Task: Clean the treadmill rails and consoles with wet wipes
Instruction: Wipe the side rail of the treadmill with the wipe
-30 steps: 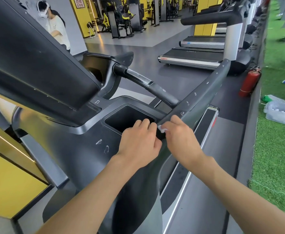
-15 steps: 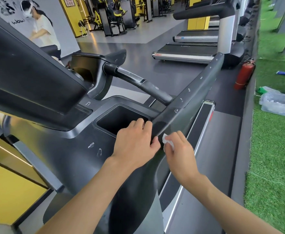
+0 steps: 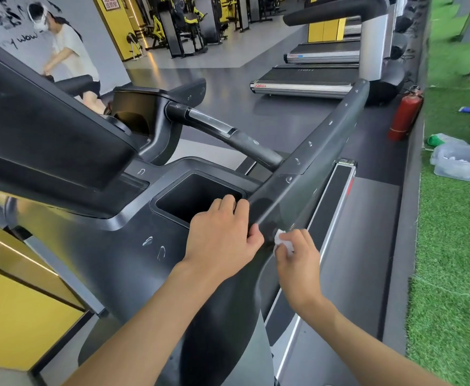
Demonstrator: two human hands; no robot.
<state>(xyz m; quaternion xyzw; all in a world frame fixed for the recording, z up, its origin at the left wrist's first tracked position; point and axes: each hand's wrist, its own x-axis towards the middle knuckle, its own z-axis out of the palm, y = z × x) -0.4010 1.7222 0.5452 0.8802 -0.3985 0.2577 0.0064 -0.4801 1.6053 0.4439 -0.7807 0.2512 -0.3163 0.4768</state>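
Small white crumpled wipe (image 3: 279, 238) pinched in the curled fingers of the right hand (image 3: 297, 264), pressed on the outer side of the dark grey rail (image 3: 325, 140) near its base. Whitish smudges dot the rail. The left hand (image 3: 222, 235) grips the rail base beside the console pocket (image 3: 192, 196), fingers curled over.

Bright, even indoor light; soft sheen streaks the grey floor (image 3: 228, 79) and the dark console (image 3: 47, 129) carries pale reflections. Wide-angle bending curves the edges (strongest at left). Far gym equipment (image 3: 183, 26) looks slightly soft; shadows are faint
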